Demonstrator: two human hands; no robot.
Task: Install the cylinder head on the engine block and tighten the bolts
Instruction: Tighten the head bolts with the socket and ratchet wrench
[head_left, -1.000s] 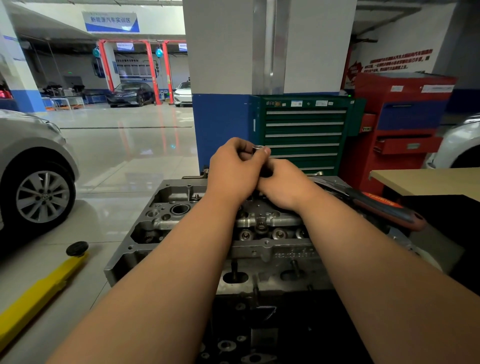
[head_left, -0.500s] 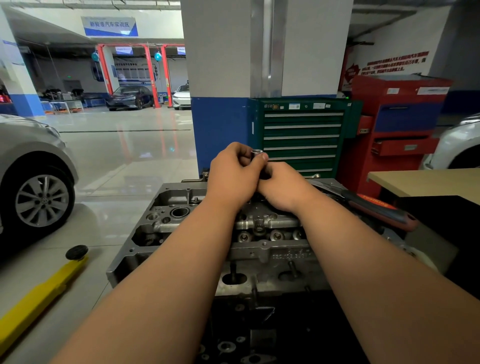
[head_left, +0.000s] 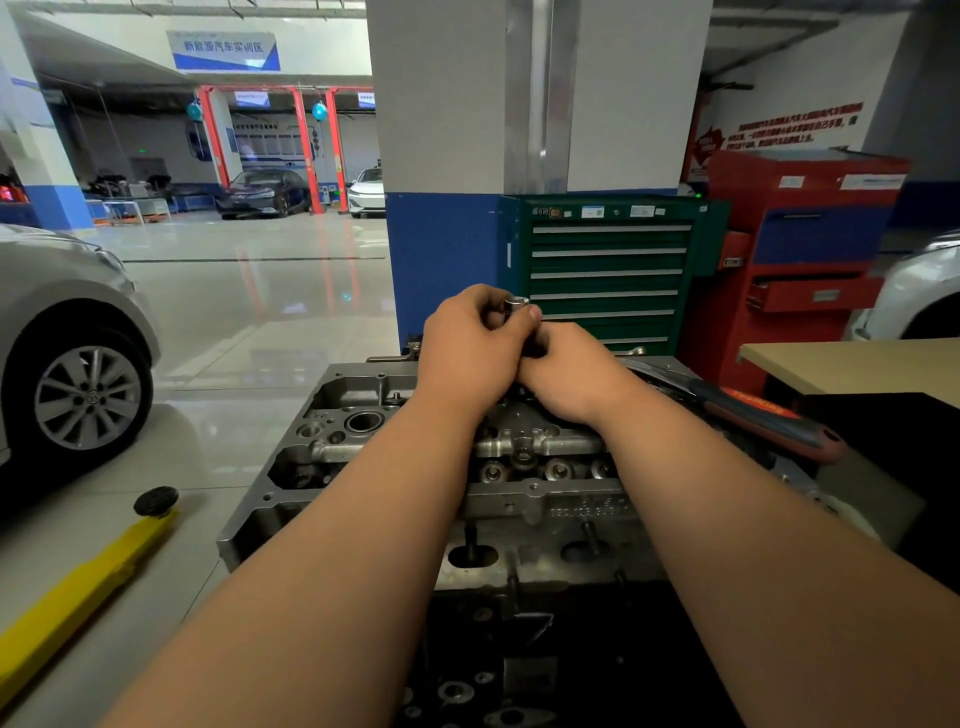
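Our left hand (head_left: 470, 353) pinches the short silver steel socket tool (head_left: 516, 302) tight, likely steadying it upright; our right hand (head_left: 576, 376) curls beside, its hold hidden. The grey cast-metal cylinder head (head_left: 519, 504) sits below this grip.

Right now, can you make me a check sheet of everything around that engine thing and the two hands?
Surface: cylinder head sits on a dark engine block, above a shiny pale floor.
Job's things: small silver socket held over the head's far side; red-and-black handled wrench lies to the right of the hands.
Clutter: yellow lift arm on the floor, left.
Hands: left hand pinches the socket, thumb on it; right hand is pressed against the left one just below, fingers hidden.
Cables: nothing seen.
Surroundings: green tool cabinet, red tool cabinet, silver car at left, tan tabletop at right.
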